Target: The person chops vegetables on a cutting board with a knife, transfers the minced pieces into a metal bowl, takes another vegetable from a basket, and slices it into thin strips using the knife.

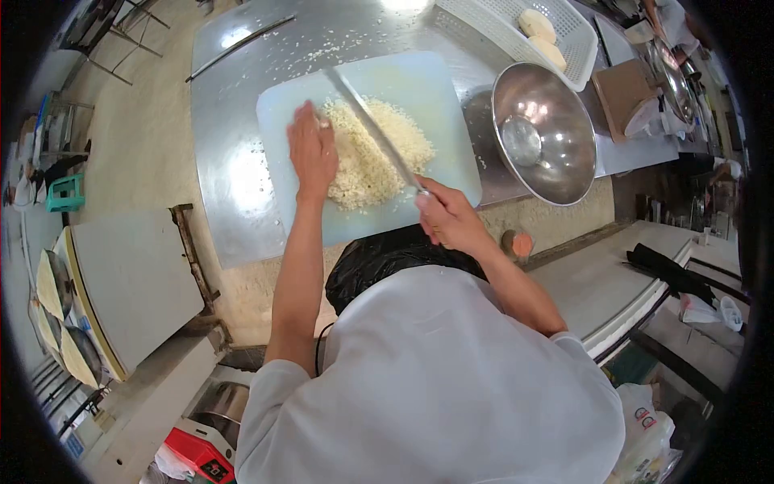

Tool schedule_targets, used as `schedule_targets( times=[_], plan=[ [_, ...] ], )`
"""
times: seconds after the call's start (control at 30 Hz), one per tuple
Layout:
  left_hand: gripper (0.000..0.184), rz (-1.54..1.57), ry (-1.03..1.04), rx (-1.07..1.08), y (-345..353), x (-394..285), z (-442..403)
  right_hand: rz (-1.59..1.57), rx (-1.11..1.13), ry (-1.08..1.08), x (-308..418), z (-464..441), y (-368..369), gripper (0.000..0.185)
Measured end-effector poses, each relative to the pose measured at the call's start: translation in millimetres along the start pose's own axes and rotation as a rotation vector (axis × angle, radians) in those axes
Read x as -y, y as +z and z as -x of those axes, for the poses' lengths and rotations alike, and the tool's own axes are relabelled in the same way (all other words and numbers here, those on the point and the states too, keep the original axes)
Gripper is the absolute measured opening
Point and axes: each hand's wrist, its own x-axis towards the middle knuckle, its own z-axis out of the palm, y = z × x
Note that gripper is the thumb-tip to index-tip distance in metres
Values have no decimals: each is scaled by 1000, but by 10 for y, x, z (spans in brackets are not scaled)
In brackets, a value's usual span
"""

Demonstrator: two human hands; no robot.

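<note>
A heap of finely chopped pale food (363, 165) lies on a light blue cutting board (443, 121). My right hand (450, 216) is closed round the handle of a long knife (375, 129), whose blade extends up and left across the heap. At the heap's left side is my left hand (313, 149), its fingers stretched out and slightly blurred, with its inner edge by the chopped pieces. Small bits are scattered on the board and on the metal table (234, 161) around it.
Right of the board stands a large metal bowl (544, 133). Behind it is a white perforated basket (576, 52) with pale round pieces. A thin rod (242, 47) lies at the table's back left. A person's arm shows at the upper right.
</note>
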Motion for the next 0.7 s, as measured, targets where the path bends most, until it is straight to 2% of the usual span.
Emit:
schedule_targets(
  times=[0.03,0.07,0.17,0.2,0.27,0.3,0.37,0.4,0.47,0.57,0.67,0.7],
  plan=[
    [49,53,43,39,55,-14,-121,0,-59,11,-89,58,-75,56],
    [39,77,115,13,115,-41,-218,0,-119,22,-174,114,-145,56],
    [32,220,229,198,167,-119,-439,84,-261,26,-189,168,-339,56],
    [31,233,189,284,143,-213,-468,127,-301,26,-180,145,-398,56],
    [31,256,104,457,78,-448,-504,412,-340,-79,-284,-24,-446,57],
    [31,219,123,463,71,-529,-476,556,-354,-134,-320,-85,-424,57],
    [31,141,159,467,31,-665,-340,383,-259,69,181,-4,-239,59],
    [32,133,217,397,18,-719,-235,296,-204,165,369,15,-168,60],
    [35,106,322,259,-70,-778,60,183,-138,144,367,12,-94,62],
    [43,2,302,156,-304,-680,343,85,-26,146,137,-189,-9,64],
    [48,-6,-17,6,-309,-202,679,72,49,168,290,-221,-60,64],
    [49,-38,-35,-30,-265,-138,741,73,68,176,385,-212,-74,64]
  ],
)
